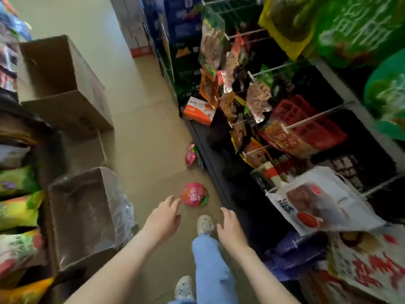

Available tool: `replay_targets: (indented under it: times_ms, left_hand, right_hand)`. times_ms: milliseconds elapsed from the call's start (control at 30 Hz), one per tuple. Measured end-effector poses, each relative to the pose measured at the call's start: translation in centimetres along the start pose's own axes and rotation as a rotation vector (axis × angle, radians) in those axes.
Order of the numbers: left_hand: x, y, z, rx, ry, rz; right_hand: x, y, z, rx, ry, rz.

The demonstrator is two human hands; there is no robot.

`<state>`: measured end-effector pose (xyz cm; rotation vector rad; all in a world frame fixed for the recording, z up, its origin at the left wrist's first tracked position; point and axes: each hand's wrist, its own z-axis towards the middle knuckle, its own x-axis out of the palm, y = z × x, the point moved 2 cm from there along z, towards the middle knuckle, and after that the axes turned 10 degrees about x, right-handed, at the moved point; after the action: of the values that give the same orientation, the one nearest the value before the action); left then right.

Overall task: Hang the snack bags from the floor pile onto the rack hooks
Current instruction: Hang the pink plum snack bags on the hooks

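While left hand [163, 218] and right hand [230, 227] hang empty, fingers loose, a round pink, green-edged snack bag [194, 197] lies on tan tiled floor [142, 128] just beyond the left fingertips, near the dark rack [219, 172]; cardboard box [63, 84] opposite.

1. Pink snack bags on the floor: I count two, the nearer bag [194, 197] at lower centre and the farther bag [190, 154] just above it.
2. Open cardboard boxes: two, the upper box [65, 110] at upper left and the lower box [83, 211] at lower left.
3. Hands: two, the left hand [163, 218] and the right hand [230, 229], both at lower centre.
4. Pale shoes: two, the front shoe [205, 224] and the rear shoe [185, 287].
5. Orange-and-white carton [199, 110]: one, at centre.
6. Red crate [306, 119]: one, right of centre.
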<state>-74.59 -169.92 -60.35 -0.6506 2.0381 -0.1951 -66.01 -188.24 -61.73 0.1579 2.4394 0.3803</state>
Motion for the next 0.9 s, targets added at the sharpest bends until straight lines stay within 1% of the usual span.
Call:
replay_targets:
  times_ms: [67,133,200,267,400,500,533,633,700,800,833,900]
  left_hand:
    - [1.9,3.4,3.5,-0.045,-0.040,-0.056]
    - [4.9,7.3,7.9,-0.095,-0.094,-0.148]
    - [9.1,11.6,12.8,-0.169,-0.087,-0.228]
    - [14.2,15.3,17.5,-0.208,-0.069,-0.264]
    - [25.3,20.9,26.6,-0.177,-0.004,-0.214]
    - [33.1,23.6,32.2,-0.148,0.016,-0.250]
    - [35.3,24.3,33.6,-0.135,0.016,-0.278]
    - [39.2,25.6,36.3,-0.099,0.001,-0.417]
    - [39.6,25.4,36.7,-0.109,0.034,-0.526]
    - [36.9,24.7,35.4,-0.179,-0.017,-0.683]
    - [35.2,24.4,34.5,-0.170,-0.012,-0.701]
    - [31.1,23.8,32.1,-0.129,0.049,-0.651]
  right_hand:
    - [1.8,0.9,5.8,0.053,0.057,0.024]
    - [4.2,1.4,12.3,0.116,0.069,0.041]
    - [7.3,1.4,19.4,0.156,0.073,0.047]
    - [10.9,0.7,26.5,0.200,0.071,0.047]
    - [19.5,-2.6,39.5,0.335,0.067,0.134]
    - [25.1,-5.6,46.4,0.485,0.109,0.325]
    - [26.6,-6.5,48.0,0.537,0.100,0.392]
    - [29.8,-9.0,51.5,0.643,-0.052,0.481]
    - [30.4,-9.7,52.0,0.652,-0.126,0.593]
    - [28.8,-8.2,49.4,0.563,-0.173,0.651]
    - [27.5,-7.2,47.7,0.537,-0.183,0.654]
    - [24.3,-4.6,43.3,0.457,-0.186,0.657]
